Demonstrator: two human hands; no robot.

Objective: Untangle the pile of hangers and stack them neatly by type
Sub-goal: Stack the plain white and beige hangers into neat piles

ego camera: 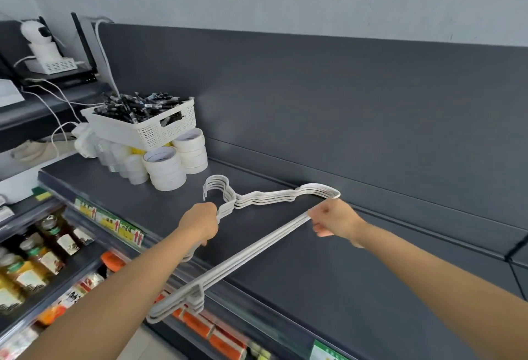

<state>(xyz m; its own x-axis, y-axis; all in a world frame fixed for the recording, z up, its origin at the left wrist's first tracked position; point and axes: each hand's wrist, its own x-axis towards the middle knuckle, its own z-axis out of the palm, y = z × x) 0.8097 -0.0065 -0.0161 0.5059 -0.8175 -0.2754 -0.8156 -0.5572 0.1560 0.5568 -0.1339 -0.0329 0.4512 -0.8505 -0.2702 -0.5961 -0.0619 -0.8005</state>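
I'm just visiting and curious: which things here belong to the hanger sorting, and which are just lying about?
In the job: white hangers, held by left hand and right hand.
Lying about: basket of pens, tape rolls, bottles, camera.

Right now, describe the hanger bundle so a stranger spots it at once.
On the dark grey shelf top, right of the tape rolls, left hand and right hand hold stacked white hangers. Unlike the round rolls and pen basket, they form one thin triangular outline.
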